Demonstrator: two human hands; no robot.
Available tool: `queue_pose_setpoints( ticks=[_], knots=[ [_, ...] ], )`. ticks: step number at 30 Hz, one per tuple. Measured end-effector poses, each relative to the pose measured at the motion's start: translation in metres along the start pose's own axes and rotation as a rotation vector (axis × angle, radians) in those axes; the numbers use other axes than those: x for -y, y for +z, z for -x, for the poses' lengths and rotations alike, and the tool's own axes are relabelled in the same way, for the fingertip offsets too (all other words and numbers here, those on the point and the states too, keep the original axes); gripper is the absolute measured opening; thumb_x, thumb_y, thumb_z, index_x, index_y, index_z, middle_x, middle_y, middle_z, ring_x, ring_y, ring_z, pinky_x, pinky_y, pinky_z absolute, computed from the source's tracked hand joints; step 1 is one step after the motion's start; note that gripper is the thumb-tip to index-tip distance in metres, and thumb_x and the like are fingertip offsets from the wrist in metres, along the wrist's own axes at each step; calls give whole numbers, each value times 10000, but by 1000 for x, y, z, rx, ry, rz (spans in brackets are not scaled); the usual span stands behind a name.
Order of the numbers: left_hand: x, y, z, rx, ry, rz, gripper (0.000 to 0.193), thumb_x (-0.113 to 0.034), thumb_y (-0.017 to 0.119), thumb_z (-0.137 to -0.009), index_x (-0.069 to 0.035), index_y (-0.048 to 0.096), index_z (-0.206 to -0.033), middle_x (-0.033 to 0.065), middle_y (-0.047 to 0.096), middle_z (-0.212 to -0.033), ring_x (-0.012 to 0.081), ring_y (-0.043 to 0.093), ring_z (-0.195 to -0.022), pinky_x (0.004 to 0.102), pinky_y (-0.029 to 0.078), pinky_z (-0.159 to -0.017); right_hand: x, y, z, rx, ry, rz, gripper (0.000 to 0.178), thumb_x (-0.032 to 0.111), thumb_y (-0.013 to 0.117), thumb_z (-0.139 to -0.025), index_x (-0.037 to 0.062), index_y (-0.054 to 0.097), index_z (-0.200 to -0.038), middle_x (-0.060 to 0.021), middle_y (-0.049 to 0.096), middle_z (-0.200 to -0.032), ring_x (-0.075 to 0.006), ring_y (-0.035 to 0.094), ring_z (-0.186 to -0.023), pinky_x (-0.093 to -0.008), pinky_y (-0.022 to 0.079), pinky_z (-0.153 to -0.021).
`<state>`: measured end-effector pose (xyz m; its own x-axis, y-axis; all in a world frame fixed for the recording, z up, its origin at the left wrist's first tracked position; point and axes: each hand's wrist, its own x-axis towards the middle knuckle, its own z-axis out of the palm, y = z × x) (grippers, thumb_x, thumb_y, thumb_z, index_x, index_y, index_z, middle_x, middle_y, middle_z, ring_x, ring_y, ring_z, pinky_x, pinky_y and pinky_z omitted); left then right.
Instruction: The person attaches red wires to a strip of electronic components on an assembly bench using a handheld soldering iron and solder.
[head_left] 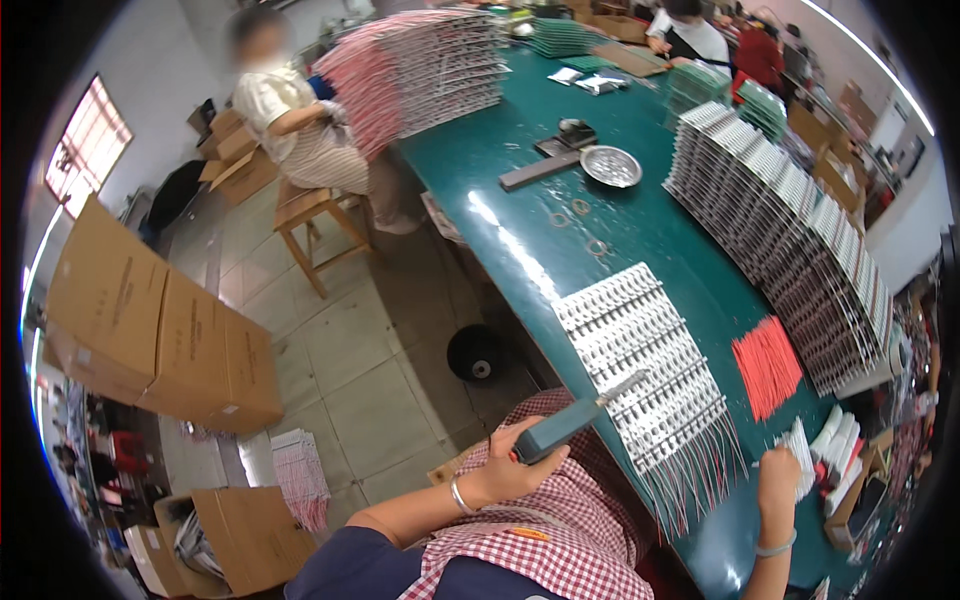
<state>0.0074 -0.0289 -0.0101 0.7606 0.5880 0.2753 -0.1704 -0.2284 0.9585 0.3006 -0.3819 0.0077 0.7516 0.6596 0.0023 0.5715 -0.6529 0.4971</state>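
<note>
My left hand [508, 468] is wrapped around a dark green, block-shaped handheld tool [557, 430] with a narrow grey tip. The tip reaches over the near edge of a white panel of small perforated boards [650, 350], which lies flat on the green table. Thin red and white wires [690, 490] trail off the panel's near end. At the right, my right hand [778, 482] is closed beside a bundle of white wires [801, 450]; what its fingers pinch is too small to make out. A bundle of red wires [768, 368] lies beyond it.
Long stacks of wired panels stand at the table's right [785, 230] and far left [420, 75]. A metal bowl [611, 167] sits near a dark bar-shaped fixture [545, 168]. One person [290, 120] sits on a stool at left; others work at the back. Cartons [160, 320] stand on the floor.
</note>
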Motion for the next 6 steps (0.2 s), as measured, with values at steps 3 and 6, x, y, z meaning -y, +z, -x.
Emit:
queue_pose_setpoints(
  ticks=[3, 6],
  knots=[
    [-2, -1, 0, -6, -1, 22, 204, -44, 778, -835, 27, 675, -995, 67, 668, -805, 129, 634, -684, 278, 497, -617, 2, 5, -5, 89, 29, 22, 100, 18, 650, -784, 24, 732, -727, -157, 686, -868, -307, 704, -799, -391, 578, -683],
    [7, -1, 5, 10, 3, 59, 196, -24, 770, -861, 26, 704, -1039, 81, 702, -947, 137, 661, -818, 262, 517, -710, -1, 1, -9, 91, 82, 23, 97, 32, 655, -800, 25, 741, -756, -152, 688, -867, -303, 710, -820, -382, 584, -696]
  ],
)
